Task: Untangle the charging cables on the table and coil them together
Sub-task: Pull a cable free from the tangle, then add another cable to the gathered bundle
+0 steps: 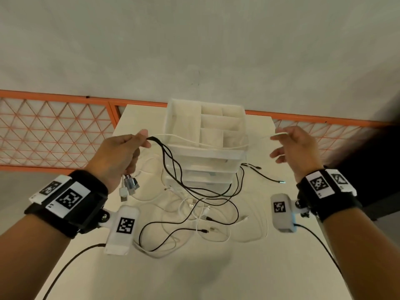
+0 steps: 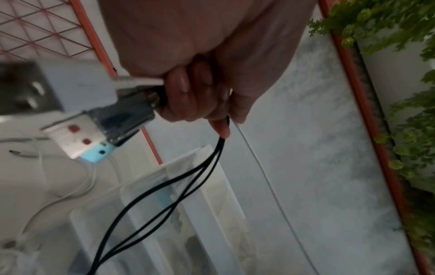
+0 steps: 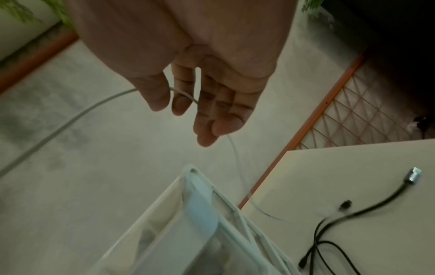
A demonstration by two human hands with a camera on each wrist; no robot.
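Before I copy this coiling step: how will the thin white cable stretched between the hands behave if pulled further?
The thin white cable sags between the left hand and right hand, so it is probably floppy and light. It crosses the clear plastic drawer organiser, so it might snag there.

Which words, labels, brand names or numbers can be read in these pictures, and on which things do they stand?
No readable text in any view.
Wrist bands and small white boxes: black-and-white square code patterns only, no letters.
Plugs: blurred, no lettering visible.
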